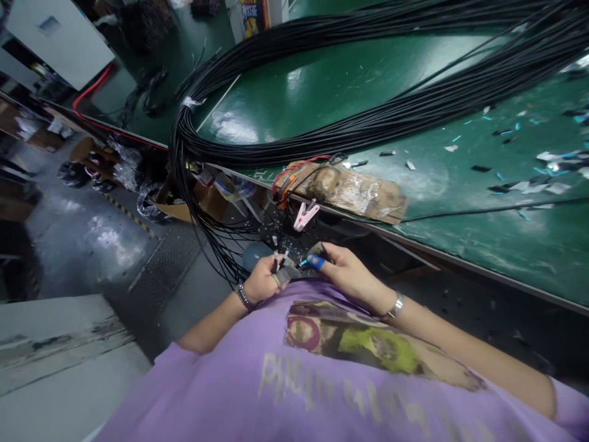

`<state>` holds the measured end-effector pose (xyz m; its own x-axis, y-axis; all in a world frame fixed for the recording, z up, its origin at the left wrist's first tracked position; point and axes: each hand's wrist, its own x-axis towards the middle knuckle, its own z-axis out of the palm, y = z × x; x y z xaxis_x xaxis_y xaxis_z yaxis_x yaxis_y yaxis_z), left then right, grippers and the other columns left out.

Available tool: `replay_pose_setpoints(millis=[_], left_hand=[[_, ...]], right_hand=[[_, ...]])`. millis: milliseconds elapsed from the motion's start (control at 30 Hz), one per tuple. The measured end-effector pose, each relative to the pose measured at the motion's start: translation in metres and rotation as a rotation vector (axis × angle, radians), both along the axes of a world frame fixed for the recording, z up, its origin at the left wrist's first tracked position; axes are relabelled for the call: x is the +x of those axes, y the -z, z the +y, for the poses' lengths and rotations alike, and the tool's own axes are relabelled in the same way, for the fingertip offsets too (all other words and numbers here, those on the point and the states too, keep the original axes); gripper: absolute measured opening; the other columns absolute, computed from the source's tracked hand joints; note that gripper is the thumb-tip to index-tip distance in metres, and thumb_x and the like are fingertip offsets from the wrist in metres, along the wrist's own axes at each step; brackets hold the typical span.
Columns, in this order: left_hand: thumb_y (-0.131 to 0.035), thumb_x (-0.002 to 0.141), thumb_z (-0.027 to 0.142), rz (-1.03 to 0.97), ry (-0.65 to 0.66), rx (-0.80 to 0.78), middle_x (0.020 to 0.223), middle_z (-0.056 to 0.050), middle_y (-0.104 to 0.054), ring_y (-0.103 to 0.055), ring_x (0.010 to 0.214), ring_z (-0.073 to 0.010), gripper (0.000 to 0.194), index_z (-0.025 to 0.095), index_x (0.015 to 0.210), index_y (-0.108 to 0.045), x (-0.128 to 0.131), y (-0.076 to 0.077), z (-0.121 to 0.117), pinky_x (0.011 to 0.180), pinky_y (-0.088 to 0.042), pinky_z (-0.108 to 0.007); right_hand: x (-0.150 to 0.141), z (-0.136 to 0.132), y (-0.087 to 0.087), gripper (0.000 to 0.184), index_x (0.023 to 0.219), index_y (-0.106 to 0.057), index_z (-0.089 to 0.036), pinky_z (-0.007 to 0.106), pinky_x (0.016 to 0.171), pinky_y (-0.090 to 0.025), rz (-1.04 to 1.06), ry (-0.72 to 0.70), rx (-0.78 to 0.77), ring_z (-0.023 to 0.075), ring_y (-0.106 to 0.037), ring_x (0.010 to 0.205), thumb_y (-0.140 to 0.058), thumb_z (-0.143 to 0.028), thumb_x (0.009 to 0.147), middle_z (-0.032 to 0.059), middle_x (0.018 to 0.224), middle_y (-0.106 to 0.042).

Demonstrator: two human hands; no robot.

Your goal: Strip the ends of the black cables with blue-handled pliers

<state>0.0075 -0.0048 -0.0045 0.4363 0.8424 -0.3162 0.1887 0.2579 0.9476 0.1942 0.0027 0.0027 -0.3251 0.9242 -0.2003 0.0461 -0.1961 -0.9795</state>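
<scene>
Close in front of my purple shirt, my left hand [265,279] is closed around black cables [275,263] whose ends show white. Something grey is wrapped about its fingers. My right hand [352,273], with a blue covering [315,262] on the thumb, pinches at a spot just right of the left hand. What sits between its fingertips is too small and blurred to make out. A short light-blue wire tip [303,262] shows between the hands. Black cable strands [221,245] hang from the table edge down toward my left hand.
A large coil of black cable [285,144] lies on the green table [294,92]. At the table's edge are a wooden block [363,196], a pink clothespin [306,216] and red wires [294,166]. Cable scraps [519,184] litter the right. A cardboard box [172,209] stands below.
</scene>
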Motion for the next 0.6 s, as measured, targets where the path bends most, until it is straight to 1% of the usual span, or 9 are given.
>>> replay_pose_setpoints(millis=[67, 133, 267, 333, 433, 467, 500, 533, 600], left_hand=[[-0.064, 0.068, 0.059, -0.009, -0.018, 0.005, 0.041, 0.006, -0.043, -0.035, 0.033, -0.0024, 0.050, 0.015, 0.055, -0.045, -0.001, 0.003, 0.000, 0.038, -0.029, -0.017], [-0.065, 0.068, 0.059, -0.018, -0.019, 0.007, 0.042, 0.006, -0.043, -0.035, 0.033, -0.0023, 0.050, 0.015, 0.055, -0.045, -0.001, 0.005, -0.001, 0.038, -0.029, -0.017], [-0.066, 0.068, 0.057, -0.052, -0.005, 0.024, 0.042, 0.006, -0.043, -0.035, 0.035, -0.0027, 0.048, 0.015, 0.056, -0.046, 0.000, 0.008, -0.002, 0.040, -0.030, -0.017], [-0.065, 0.069, 0.057, -0.062, -0.011, 0.034, 0.042, 0.006, -0.043, -0.035, 0.035, -0.0028, 0.048, 0.015, 0.056, -0.046, 0.000, 0.007, -0.002, 0.040, -0.030, -0.018], [-0.064, 0.070, 0.057, -0.059, -0.038, 0.057, 0.041, 0.006, -0.042, -0.034, 0.037, -0.0032, 0.048, 0.015, 0.056, -0.046, 0.002, 0.003, -0.002, 0.042, -0.030, -0.018], [-0.065, 0.069, 0.057, -0.056, -0.042, 0.062, 0.041, 0.006, -0.042, -0.033, 0.038, -0.0034, 0.048, 0.015, 0.056, -0.045, 0.003, 0.002, -0.002, 0.042, -0.030, -0.018], [-0.066, 0.068, 0.057, -0.055, -0.038, 0.061, 0.041, 0.007, -0.041, -0.033, 0.038, -0.0035, 0.048, 0.015, 0.056, -0.045, 0.004, 0.000, -0.002, 0.042, -0.030, -0.019], [-0.068, 0.067, 0.056, -0.054, -0.031, 0.053, 0.041, 0.007, -0.041, -0.032, 0.039, -0.0036, 0.048, 0.016, 0.056, -0.045, 0.004, -0.001, -0.003, 0.042, -0.030, -0.019], [-0.070, 0.065, 0.055, -0.056, -0.017, 0.028, 0.041, 0.007, -0.041, -0.032, 0.038, -0.0037, 0.047, 0.016, 0.056, -0.045, 0.005, -0.002, -0.003, 0.042, -0.030, -0.019]], right_hand=[[0.001, -0.001, -0.002, 0.036, 0.072, -0.056, -0.018, 0.028, 0.063, -0.043, -0.042, 0.004, 0.063, 0.0138, -0.048, 0.065, -0.061, -0.054, 0.073, 0.0004, 0.069, -0.057], [0.001, -0.003, -0.004, 0.035, 0.074, -0.056, -0.018, 0.028, 0.065, -0.044, -0.062, -0.016, 0.083, 0.0145, -0.049, 0.067, -0.062, -0.053, 0.073, 0.0011, 0.072, -0.057], [-0.003, -0.006, -0.002, 0.040, 0.069, -0.051, -0.019, 0.026, 0.057, -0.041, -0.011, -0.038, -0.035, 0.0114, -0.042, 0.057, -0.061, -0.057, 0.071, -0.0027, 0.062, -0.050], [-0.005, -0.008, -0.002, 0.041, 0.067, -0.049, -0.019, 0.025, 0.054, -0.038, -0.017, -0.073, -0.055, 0.0104, -0.038, 0.054, -0.058, -0.059, 0.073, -0.0042, 0.058, -0.045], [-0.005, -0.011, -0.006, 0.040, 0.063, -0.048, -0.019, 0.025, 0.055, -0.036, -0.100, -0.176, 0.072, 0.0107, -0.038, 0.056, -0.057, -0.056, 0.075, -0.0032, 0.059, -0.045], [-0.004, -0.011, -0.008, 0.039, 0.063, -0.048, -0.019, 0.025, 0.055, -0.036, -0.125, -0.186, 0.122, 0.0111, -0.039, 0.057, -0.057, -0.055, 0.076, -0.0027, 0.059, -0.045], [-0.003, -0.010, -0.010, 0.038, 0.064, -0.049, -0.019, 0.025, 0.056, -0.037, -0.144, -0.165, 0.161, 0.0114, -0.039, 0.058, -0.056, -0.053, 0.078, -0.0023, 0.060, -0.046], [-0.001, -0.009, -0.011, 0.037, 0.065, -0.049, -0.019, 0.025, 0.056, -0.037, -0.159, -0.113, 0.189, 0.0117, -0.040, 0.059, -0.054, -0.052, 0.079, -0.0019, 0.061, -0.047], [0.002, -0.006, -0.011, 0.034, 0.068, -0.050, -0.019, 0.025, 0.057, -0.038, -0.187, 0.032, 0.217, 0.0123, -0.041, 0.059, -0.053, -0.051, 0.080, -0.0015, 0.062, -0.049]])
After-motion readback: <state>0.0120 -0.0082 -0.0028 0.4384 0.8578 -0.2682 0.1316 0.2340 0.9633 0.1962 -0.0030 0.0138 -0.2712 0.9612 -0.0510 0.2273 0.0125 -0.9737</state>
